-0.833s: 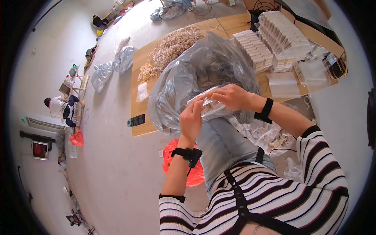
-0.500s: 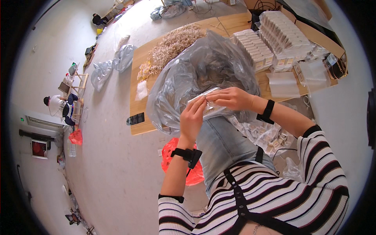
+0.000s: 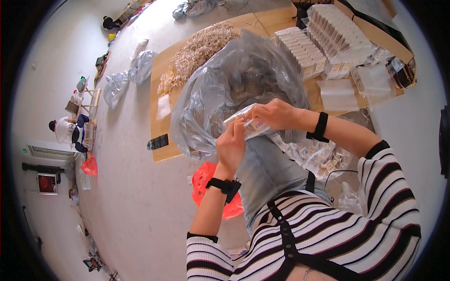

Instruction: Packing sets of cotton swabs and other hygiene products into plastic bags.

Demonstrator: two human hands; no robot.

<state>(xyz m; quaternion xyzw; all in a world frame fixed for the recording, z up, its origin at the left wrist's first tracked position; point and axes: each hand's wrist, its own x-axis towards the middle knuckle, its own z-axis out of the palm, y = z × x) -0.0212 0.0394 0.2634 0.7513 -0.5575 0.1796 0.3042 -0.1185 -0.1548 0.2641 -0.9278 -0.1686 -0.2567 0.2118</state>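
Observation:
Both hands are closed on a clear plastic packet [image 3: 256, 129] with pale contents, held at an angle above my lap. My left hand [image 3: 230, 144] pinches its left end with fingertips and thumb. My right hand [image 3: 275, 114] grips its upper edge with bent fingers. What exactly lies in the packet I cannot make out. Right behind my hands, a large grey translucent plastic bag [image 3: 206, 100] gapes on the table edge, its folds reaching toward my knees.
On the wooden table [image 3: 164, 49] lie a heap of small beige pieces [image 3: 204, 49], stacked packets [image 3: 302, 51], flat clear bags [image 3: 338, 95] and a dark phone-like slab [image 3: 158, 142]. A red bag [image 3: 204, 180] and a bag of small packets [image 3: 323, 157] sit low beside my legs. Another person [image 3: 65, 131] works far left.
My right hand has curled its fingers more tightly over the packet's edge, and the packet is tilted a little differently. My left hand keeps its pinch. The view has shifted slightly.

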